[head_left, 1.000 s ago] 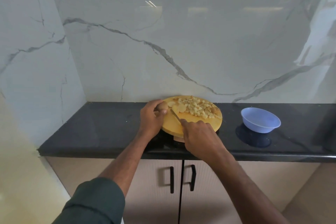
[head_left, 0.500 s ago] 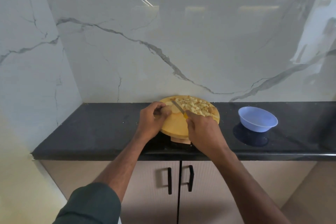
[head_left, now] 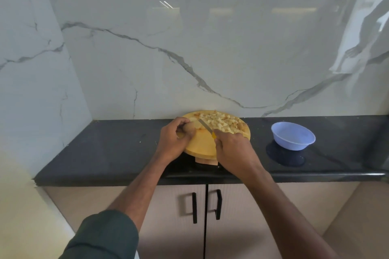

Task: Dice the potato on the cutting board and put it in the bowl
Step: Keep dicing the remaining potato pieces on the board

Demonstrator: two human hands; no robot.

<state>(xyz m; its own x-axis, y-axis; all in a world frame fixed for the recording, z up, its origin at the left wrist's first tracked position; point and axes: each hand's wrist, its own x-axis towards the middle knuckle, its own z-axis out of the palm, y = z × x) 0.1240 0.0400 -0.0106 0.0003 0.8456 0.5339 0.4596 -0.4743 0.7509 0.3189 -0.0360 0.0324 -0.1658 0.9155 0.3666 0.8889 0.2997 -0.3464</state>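
A round wooden cutting board point(head_left: 202, 145) lies on the black counter. A heap of diced potato point(head_left: 223, 122) covers its far right part. My left hand point(head_left: 173, 140) grips the remaining potato piece point(head_left: 192, 127) at the board's left edge. My right hand point(head_left: 233, 149) holds a knife point(head_left: 205, 126) with a yellow handle; the blade angles up and left, its edge meeting the cut face of the potato piece. A light blue bowl point(head_left: 293, 135) stands to the right of the board, with nothing visible inside.
The black counter point(head_left: 109, 149) runs from the left marble wall to the right edge of view, backed by a marble wall point(head_left: 189, 48). Cabinet doors with black handles point(head_left: 194, 208) sit below the counter's front edge.
The knife swung from the board's front middle up to the potato piece in my left hand. The loose slices seen beside that hand a second ago are gone from view. The view shifted slightly.
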